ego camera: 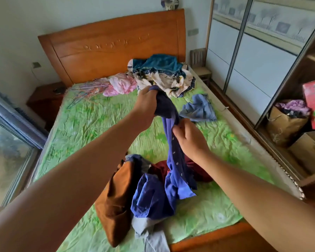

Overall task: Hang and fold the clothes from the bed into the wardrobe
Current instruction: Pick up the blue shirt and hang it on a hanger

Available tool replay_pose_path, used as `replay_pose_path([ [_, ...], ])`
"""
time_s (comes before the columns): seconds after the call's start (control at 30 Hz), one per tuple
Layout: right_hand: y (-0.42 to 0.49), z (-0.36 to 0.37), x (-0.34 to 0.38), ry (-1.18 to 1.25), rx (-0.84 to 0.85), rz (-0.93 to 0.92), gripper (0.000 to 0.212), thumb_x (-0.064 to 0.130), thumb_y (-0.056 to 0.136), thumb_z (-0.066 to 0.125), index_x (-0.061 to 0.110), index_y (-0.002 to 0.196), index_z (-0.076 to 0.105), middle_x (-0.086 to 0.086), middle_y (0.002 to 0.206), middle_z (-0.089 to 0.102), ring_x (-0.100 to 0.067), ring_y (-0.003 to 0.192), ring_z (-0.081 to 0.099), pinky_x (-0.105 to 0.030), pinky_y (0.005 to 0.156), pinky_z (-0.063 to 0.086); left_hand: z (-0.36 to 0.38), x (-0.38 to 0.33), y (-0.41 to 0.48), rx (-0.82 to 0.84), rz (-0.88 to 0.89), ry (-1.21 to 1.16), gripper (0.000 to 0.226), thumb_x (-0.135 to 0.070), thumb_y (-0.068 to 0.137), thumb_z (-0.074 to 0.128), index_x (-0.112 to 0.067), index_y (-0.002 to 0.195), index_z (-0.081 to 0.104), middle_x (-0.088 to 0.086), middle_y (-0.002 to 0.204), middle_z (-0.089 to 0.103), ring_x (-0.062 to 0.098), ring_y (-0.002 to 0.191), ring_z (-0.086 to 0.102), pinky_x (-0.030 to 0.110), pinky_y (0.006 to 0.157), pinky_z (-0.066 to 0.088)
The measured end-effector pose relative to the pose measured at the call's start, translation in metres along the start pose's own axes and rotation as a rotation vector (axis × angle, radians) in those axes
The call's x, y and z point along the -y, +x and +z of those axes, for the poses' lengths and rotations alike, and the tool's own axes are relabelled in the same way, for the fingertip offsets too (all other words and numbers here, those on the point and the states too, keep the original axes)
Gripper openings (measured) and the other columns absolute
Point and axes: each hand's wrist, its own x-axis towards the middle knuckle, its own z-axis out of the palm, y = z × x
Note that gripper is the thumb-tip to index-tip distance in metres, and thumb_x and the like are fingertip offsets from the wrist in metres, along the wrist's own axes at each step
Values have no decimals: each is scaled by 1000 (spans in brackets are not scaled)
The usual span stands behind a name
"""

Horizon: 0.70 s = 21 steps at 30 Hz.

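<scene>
Over the foot of the bed [76,124], a blue shirt [173,160] is trailing into a clothes pile [116,199]; the right hand [189,138] is pinching its middle, the left hand [145,104], farther up the bed, is gripping its top.

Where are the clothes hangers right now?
In the head view, the hangers lie on the far left part of the green sheet, close to the headboard and just left of the pink garment.
</scene>
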Motion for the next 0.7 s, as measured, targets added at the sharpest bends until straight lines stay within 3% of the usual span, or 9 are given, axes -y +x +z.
replay_pose_path([
  [0.1, -12, 17, 3, -217, 144, -27, 61, 75, 85, 47, 20, 109, 57, -1, 96, 64, -21, 83, 60, -34, 71, 48, 0, -28, -16, 22, 38, -159, 24, 0, 98, 34, -4, 95, 57, 12, 72, 61, 22, 60, 60, 24, 48, 45],
  [0.17, -10, 29, 1, -270, 158, 6, 50, 60, 92, 53, 15, 110, 62, -10, 95, 68, -29, 86, 66, -35, 71, 50, -3, -39, -24, 29, 65, -206, 23, 0, 98, 35, -5, 99, 58, 16, 83, 62, 24, 68, 62, 28, 56, 48],
  [0.27, -8, 41, -1, -233, 177, 132, 29, 36, 102, 46, 13, 98, 63, -18, 95, 71, -37, 87, 66, -31, 67, 40, -23, -41, -27, -8, 110, -184, 23, 0, 97, 39, -7, 96, 61, 18, 94, 63, 28, 86, 61, 37, 69, 50],
  [0.37, -6, 42, 8, -82, 178, 262, 24, 34, 103, 43, 26, 85, 56, -1, 75, 64, -33, 77, 62, -26, 54, 33, -64, -24, -21, -115, 79, -109, 16, -4, 98, 47, -12, 97, 62, 12, 92, 65, 25, 82, 63, 38, 69, 54],
  [0.47, 3, 42, 30, -7, 156, 244, 22, 22, 102, 45, 16, 95, 65, -3, 80, 64, -31, 79, 62, -30, 57, 34, -108, 13, -11, -225, 3, 161, 8, -14, 98, 55, -10, 103, 60, 14, 83, 62, 25, 69, 57, 35, 61, 47],
  [0.53, 11, 44, 53, 88, 148, 233, 23, 17, 99, 46, 11, 99, 68, -4, 83, 65, -25, 76, 59, -33, 60, 36, -129, 46, -11, -193, -83, 373, 25, -24, 98, 59, -6, 115, 58, 16, 81, 63, 26, 63, 56, 32, 56, 44],
  [0.6, 20, 47, 78, 172, 150, 287, 21, 14, 96, 47, 14, 85, 65, -3, 73, 60, -21, 67, 53, -31, 56, 35, -142, 79, -19, -92, -163, 609, 51, -32, 95, 64, -9, 138, 47, 15, 114, 61, 30, 88, 62, 36, 74, 52],
  [0.63, 24, 47, 91, 195, 160, 308, 22, 12, 96, 47, 13, 76, 58, -4, 67, 54, -21, 62, 48, -30, 54, 30, -145, 93, -26, -40, -175, 730, 63, -35, 92, 68, -13, 146, 42, 14, 130, 50, 33, 104, 59, 39, 87, 52],
  [0.7, 31, 50, 115, 254, 169, 335, 22, 10, 94, 48, 12, 72, 49, -10, 65, 44, -20, 60, 39, -31, 55, 25, -148, 117, -37, 118, -133, 889, 59, -38, 88, 73, -15, 138, 54, 12, 128, 45, 31, 107, 58, 39, 94, 50],
])
